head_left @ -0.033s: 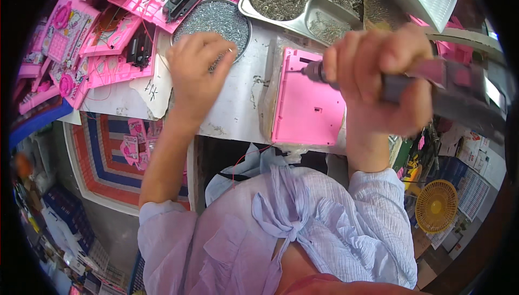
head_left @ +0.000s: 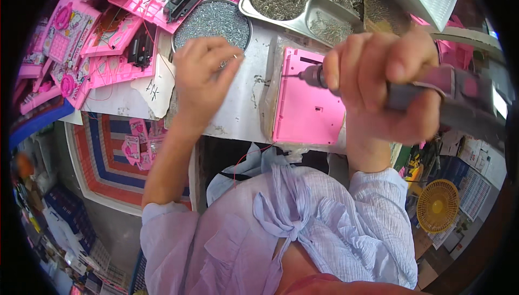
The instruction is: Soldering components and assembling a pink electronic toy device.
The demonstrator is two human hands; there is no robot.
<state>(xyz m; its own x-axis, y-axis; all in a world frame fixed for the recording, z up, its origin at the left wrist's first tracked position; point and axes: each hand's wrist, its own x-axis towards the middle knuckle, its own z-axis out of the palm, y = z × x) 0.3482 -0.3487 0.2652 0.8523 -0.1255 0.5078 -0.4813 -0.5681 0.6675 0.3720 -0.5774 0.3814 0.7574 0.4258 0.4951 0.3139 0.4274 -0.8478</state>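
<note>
My left hand (head_left: 204,78) is closed in a pinch beside the round bowl of silver screws (head_left: 213,22). A tiny shiny screw (head_left: 235,56) shows at its thumb and fingertip. My right hand (head_left: 384,78) grips a dark electric screwdriver (head_left: 459,97), held sideways with its bit pointing left. Under the bit lies a flat pink plastic housing (head_left: 308,105) with a slot near its far edge and a small square hole. The bit tip is over the housing's left side; whether it touches cannot be told. Part of the housing is hidden behind my right hand and wrist.
Pink toy shells (head_left: 70,51) with wires and black parts pile up at the left. A metal tray (head_left: 297,19) of small springy-looking metal parts stands at the back. Below the table's left edge is a striped bin (head_left: 102,160) with pink pieces. A yellow fan (head_left: 438,206) stands lower right.
My left hand has shifted slightly right, away from the screw bowl. The right hand and screwdriver have drifted a little to the right and down.
</note>
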